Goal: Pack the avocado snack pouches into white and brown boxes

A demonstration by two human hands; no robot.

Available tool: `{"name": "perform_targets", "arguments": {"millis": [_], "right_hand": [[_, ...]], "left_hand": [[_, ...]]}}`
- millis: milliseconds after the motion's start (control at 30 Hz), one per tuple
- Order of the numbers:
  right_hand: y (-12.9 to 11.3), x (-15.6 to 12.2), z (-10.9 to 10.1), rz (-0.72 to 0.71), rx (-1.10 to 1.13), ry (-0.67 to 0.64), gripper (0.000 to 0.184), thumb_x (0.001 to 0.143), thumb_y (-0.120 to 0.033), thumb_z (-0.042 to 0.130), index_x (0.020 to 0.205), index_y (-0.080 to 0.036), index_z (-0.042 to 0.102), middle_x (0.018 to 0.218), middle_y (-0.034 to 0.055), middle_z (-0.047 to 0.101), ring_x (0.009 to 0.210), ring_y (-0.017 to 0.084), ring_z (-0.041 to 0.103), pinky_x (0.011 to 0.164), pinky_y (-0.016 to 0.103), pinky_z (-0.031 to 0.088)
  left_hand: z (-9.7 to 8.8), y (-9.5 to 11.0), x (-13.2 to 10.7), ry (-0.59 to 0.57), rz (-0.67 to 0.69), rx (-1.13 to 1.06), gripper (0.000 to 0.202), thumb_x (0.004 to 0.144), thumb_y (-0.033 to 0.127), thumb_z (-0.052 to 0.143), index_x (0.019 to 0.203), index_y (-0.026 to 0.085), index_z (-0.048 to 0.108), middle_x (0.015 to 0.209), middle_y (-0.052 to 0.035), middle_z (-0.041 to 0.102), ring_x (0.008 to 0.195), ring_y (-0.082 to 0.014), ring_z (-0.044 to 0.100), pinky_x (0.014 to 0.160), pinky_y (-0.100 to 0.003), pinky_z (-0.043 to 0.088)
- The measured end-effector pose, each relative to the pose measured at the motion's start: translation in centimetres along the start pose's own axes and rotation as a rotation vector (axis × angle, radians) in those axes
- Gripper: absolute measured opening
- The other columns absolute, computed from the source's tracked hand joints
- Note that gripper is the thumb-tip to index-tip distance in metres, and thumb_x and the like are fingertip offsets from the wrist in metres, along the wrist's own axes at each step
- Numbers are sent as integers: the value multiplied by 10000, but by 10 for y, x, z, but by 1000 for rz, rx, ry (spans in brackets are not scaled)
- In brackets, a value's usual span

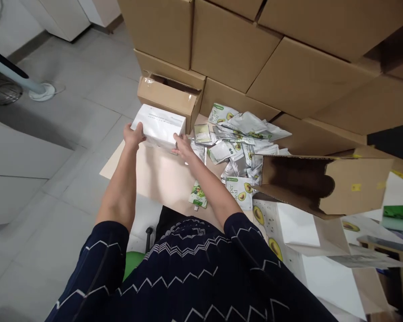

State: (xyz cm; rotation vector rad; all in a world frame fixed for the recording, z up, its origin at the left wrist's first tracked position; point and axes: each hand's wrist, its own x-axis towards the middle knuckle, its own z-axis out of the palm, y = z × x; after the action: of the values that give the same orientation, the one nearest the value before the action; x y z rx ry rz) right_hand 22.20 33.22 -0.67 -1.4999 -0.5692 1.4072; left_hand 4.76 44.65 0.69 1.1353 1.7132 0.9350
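A white box [161, 126] with faint print along its upper side is held between both of my hands, just in front of a brown carton [166, 96]. My left hand [133, 135] grips its left end, thumb on the near face. At the right end, my right hand [183, 146] is closed round the lower corner. Whether the box rests on the table [161, 174] or hangs slightly above it, I cannot tell. Right of my hands lies a heap of white and green sachets [237, 143] with avocado pictures. A small green spouted pouch [198, 195] lies near my right forearm.
Large cardboard boxes [235, 49] are stacked behind the table. An open brown carton [295, 181] lies on its side at the right, its mouth toward the sachets. White cartons [298, 224] with avocado prints stand at lower right. Grey tiled floor [83, 76] shows at left.
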Motion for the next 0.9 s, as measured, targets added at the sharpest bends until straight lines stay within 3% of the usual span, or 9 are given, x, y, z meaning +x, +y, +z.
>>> {"name": "perform_targets", "arguments": {"millis": [133,233,400,467,500,600,667,800,900], "right_hand": [[-4,-9,1,65,209,75,625,914,-460,560,1456,-226,355,1495,112,393,1145,195,580,855,343,586],[8,-39,-14,33,115,107,538,931,-390,536,1432,-242,407,1443,95,457,1106,186,610,957,357,545],[11,-161,-74,-317,-428,119,408,915,-357,538,1310,-263,577,1398,102,498,1180,262,580,1059,449,475],[-7,-223,-107,-486,-657,267,451,960,-419,453,1386,-292,532,1471,101,434,1378,309,414,1117,521,402],[-18,-253,-124,-518,-769,439,490,966,-449,426,1425,-293,497,1512,112,379,1447,342,306,1121,585,363],[-46,-316,-178,-486,-1077,1028,696,939,-532,463,1542,-210,334,1603,183,191,1511,422,76,1100,724,246],[-53,-333,-214,-387,-1217,1262,874,885,-592,543,1569,-127,261,1623,255,124,1502,473,37,1106,747,183],[-49,-325,-274,-104,-1200,1321,741,930,-508,468,1527,-82,361,1547,345,290,1394,551,303,1015,752,302],[-51,-326,-292,-105,-1058,1330,609,970,-450,343,1455,-110,487,1313,344,555,1204,504,542,925,693,412]], "left_hand": [[14,3,-12,21,-44,-130,628,929,464,601,1404,142,344,1421,-195,486,1164,-215,594,771,-333,622],[15,4,-20,-6,-53,-142,571,968,442,539,1396,130,324,1455,-179,445,1255,-226,544,815,-310,608],[10,-2,-32,-66,-90,-184,620,972,406,527,1482,193,246,1520,-172,358,1111,-180,647,836,-293,592],[9,-7,-42,-49,-111,-207,678,966,445,508,1518,216,188,1538,-191,310,1029,-168,683,818,-297,592],[9,-10,-50,-32,-116,-215,664,972,457,475,1521,221,186,1534,-194,307,1020,-167,688,813,-300,590],[14,-23,-87,14,-110,-244,537,993,437,334,1486,239,256,1481,-173,368,1044,-157,677,800,-293,579],[22,-35,-123,-28,-104,-255,478,987,411,307,1434,243,326,1393,-151,462,989,-134,683,764,-261,565],[46,-67,-203,-345,-120,-250,437,859,454,572,1223,217,530,1094,-95,648,788,-118,688,728,-274,555],[62,-83,-254,-566,-127,-216,384,728,435,725,983,158,646,885,-89,705,678,-149,681,699,-344,572]]}}
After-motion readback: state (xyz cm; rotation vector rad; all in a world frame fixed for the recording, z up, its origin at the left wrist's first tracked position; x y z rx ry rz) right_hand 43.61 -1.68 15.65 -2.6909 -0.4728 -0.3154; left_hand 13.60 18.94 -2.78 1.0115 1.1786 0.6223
